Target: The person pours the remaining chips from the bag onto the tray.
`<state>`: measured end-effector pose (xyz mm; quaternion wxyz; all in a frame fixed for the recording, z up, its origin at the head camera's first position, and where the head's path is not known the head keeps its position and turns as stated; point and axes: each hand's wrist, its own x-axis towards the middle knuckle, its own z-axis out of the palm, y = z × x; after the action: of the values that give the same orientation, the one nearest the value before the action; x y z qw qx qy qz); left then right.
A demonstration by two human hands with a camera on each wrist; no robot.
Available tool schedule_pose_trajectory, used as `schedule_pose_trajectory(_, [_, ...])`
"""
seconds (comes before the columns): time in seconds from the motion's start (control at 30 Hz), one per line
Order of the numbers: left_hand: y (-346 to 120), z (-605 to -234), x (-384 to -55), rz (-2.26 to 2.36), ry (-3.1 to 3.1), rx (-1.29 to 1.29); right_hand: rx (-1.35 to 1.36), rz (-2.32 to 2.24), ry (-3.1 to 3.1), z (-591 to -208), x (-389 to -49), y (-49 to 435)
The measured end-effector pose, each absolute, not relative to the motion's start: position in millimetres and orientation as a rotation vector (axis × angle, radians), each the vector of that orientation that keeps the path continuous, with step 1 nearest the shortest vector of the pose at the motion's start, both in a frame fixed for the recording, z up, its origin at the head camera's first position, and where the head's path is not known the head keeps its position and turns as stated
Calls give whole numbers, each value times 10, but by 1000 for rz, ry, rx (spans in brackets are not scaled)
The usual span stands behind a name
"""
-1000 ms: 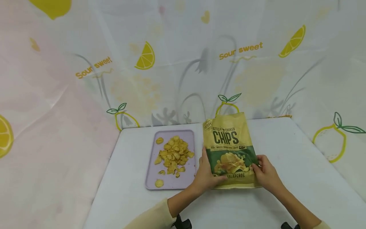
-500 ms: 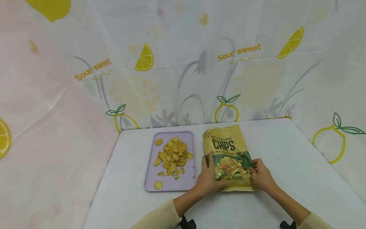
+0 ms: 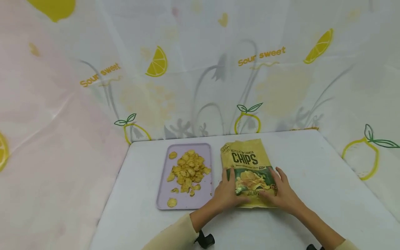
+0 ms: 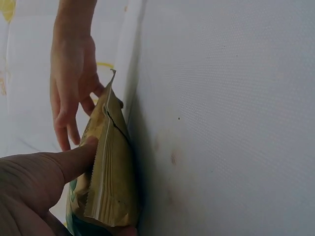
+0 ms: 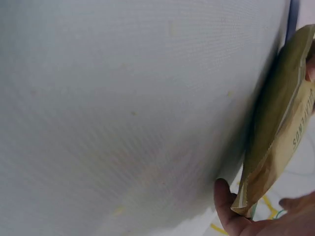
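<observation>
A yellow-and-green bag of potato chips [image 3: 250, 177] lies face up on the white table, its print reading "CHIPS" and "JALAPEÑOS". My left hand [image 3: 225, 193] holds its lower left side, thumb over the front; in the left wrist view the thumb [image 4: 78, 160] lies on the bag's face and a fingertip shows at its underside. At the lower right side, my right hand [image 3: 285, 196] has its fingers spread and loosely extended, overlapping the bag's edge in the head view. The right wrist view shows the bag's crimped end [image 5: 283, 123] beside that hand.
Left of the bag is a purple tray [image 3: 200, 203] with a heap of chips [image 3: 189, 170] and a few loose ones. The white table [image 3: 137, 187] ends at a curtain-like backdrop [image 3: 193, 86] printed with lemons.
The bag's top, raised a second ago, has come down so that the bag lies flat. My right hand has loosened from the right edge and spread its fingers.
</observation>
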<state>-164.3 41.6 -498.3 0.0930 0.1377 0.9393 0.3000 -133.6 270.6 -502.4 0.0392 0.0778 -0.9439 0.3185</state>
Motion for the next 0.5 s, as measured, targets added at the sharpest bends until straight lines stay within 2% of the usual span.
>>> schedule_pose_trajectory(0.17, [426,-4958,-1692,846,2803,402,354,874,-2977,-5057,-1330,2694])
schedule_pose_trajectory(0.5, [485,-4984,-1784,820,2790,407,253,752,-3060,-5101,-1415,2729])
